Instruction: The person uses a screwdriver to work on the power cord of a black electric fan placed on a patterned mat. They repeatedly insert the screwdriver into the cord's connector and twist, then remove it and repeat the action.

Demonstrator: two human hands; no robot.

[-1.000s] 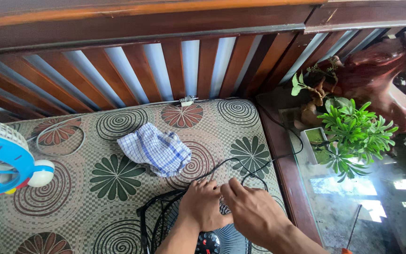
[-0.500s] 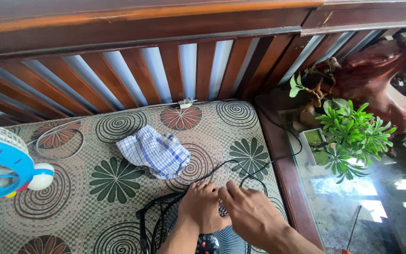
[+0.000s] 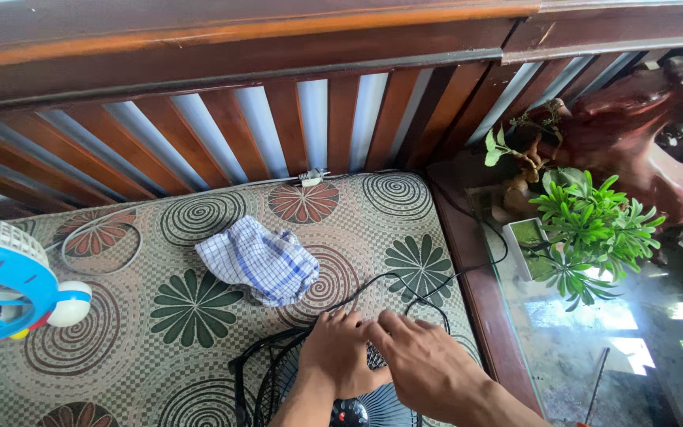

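Note:
At the bottom middle, my left hand and my right hand both rest on the black wire grille of a fan that lies on a patterned cushion. The fingers of both hands press on the grille's upper rim, close together. The fan's dark hub shows under my left wrist. A black cable loops over the cushion just beyond my fingers.
A crumpled blue checked cloth lies beyond my hands. A blue and white fan stands at the left edge. A wooden slatted backrest runs behind. To the right, a glass-topped table holds green potted plants and a carved wooden piece.
Both hands stay on the grille, with only slight finger shifts. The view has barely moved.

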